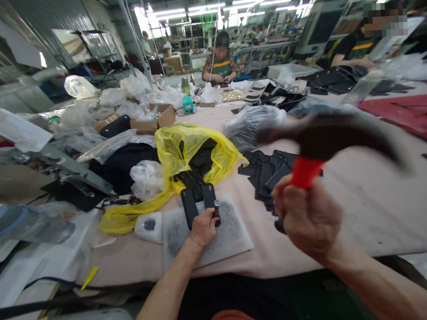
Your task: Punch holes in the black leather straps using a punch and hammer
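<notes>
My right hand (307,217) is wrapped round the red handle of a claw hammer (327,137), raised above the table and blurred by motion. My left hand (203,227) grips a short metal punch (216,207), which stands upright over a black strap-like piece (209,197). A second black piece (189,206) lies just left of it. Both rest on a worn white board (235,235). Behind them a yellow plastic bag (198,137) lies open with more black pieces inside. What the punch's lower tip touches is hidden by my fingers.
Right of the bag lies a pile of flat black pieces (271,173). A small white block (149,228) sits left of the board. Farther back are a cardboard box (163,117), a grey plastic-wrapped bundle (249,124) and a co-worker (221,61). A large plastic bottle (27,224) lies at left.
</notes>
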Motion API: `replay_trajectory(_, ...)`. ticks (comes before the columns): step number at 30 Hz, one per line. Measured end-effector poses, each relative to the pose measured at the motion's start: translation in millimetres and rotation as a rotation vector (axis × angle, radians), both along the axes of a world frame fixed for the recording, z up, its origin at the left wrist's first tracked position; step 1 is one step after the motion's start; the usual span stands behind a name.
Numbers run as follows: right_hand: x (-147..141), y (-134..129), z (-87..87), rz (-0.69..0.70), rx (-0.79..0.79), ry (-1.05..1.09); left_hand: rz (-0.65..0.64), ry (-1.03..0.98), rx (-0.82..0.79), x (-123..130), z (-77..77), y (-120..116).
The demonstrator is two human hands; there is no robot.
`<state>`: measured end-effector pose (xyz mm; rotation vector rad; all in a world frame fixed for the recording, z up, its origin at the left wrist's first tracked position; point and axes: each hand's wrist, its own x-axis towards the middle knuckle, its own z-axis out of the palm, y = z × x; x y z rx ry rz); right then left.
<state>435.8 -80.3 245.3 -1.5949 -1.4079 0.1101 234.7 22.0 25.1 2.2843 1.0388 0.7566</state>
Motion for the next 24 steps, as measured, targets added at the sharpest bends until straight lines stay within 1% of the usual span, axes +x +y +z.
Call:
replay_trajectory(2, 1, -2, -14.7, 0.164, -0.287, -0.253, -0.001, 0.005, -0.016, 0, 0.2, 0)
replay_trajectory(3, 2, -2, -19.7, 0.223, -0.408, -0.342, 0.001, 0.006, -0.022, 0, 0.2, 0)
replay_trajectory(4, 4, -2, -21.8, 0.253, -0.479, -0.388, 0.005, 0.006, -0.028, 0, 0.2, 0)
replay_trajectory(5, 5, -3, -21.2, 0.244, -0.491, -0.389, 0.009, 0.002, -0.031, 0, 0.2, 0)
replay_trajectory(6, 6, -3, -19.1, 0.205, -0.447, -0.355, 0.013, -0.002, -0.032, 0, 0.1, -1)
replay_trajectory(8, 4, -5, -15.2, 0.058, -0.286, -0.239, 0.016, -0.006, -0.031, 0, -0.1, -1)
replay_trajectory(9, 3, -5, -15.3, 0.006, -0.229, -0.196, 0.017, -0.003, -0.031, 0, -0.3, -1)
replay_trajectory(10, 2, -5, -17.0, -0.006, -0.222, -0.186, 0.014, 0.001, -0.032, 0, -0.4, 0)
replay_trajectory(11, 2, -5, -19.4, 0.020, -0.263, -0.214, 0.012, 0.005, -0.032, -1, -0.6, 0)
replay_trajectory(13, 5, -3, -22.1, 0.176, -0.440, -0.326, 0.008, 0.004, -0.032, -1, -1.1, 0)
replay_trajectory(14, 7, -1, -20.5, 0.243, -0.510, -0.367, 0.009, 0.000, -0.029, -1, -1.4, 1)
replay_trajectory(15, 9, 1, -16.7, 0.267, -0.529, -0.370, 0.010, -0.005, -0.025, -1, -1.7, 1)
replay_trajectory(16, 10, 2, -11.4, 0.241, -0.482, -0.325, 0.014, -0.010, -0.020, -1, -1.8, 1)
replay_trajectory(17, 9, 3, -5.9, 0.176, -0.382, -0.234, 0.017, -0.015, -0.016, -1, -1.8, 1)
replay_trajectory(19, 5, 3, 0.9, -0.015, -0.124, -0.019, 0.020, -0.016, -0.017, -1, -1.3, 1)
replay_trajectory(20, 3, 3, 0.4, -0.044, -0.063, 0.036, 0.020, -0.016, -0.022, -1, -0.8, 1)
replay_trajectory(21, 1, 2, -3.0, -0.030, -0.078, 0.028, 0.018, -0.015, -0.029, -1, -0.3, 0)
replay_trajectory(22, 1, 1, -8.9, 0.028, -0.168, -0.038, 0.017, -0.018, -0.034, -1, 0.3, 0)
replay_trajectory(24, 6, 0, -25.4, 0.190, -0.466, -0.245, 0.017, -0.026, -0.040, -1, 0.9, 0)
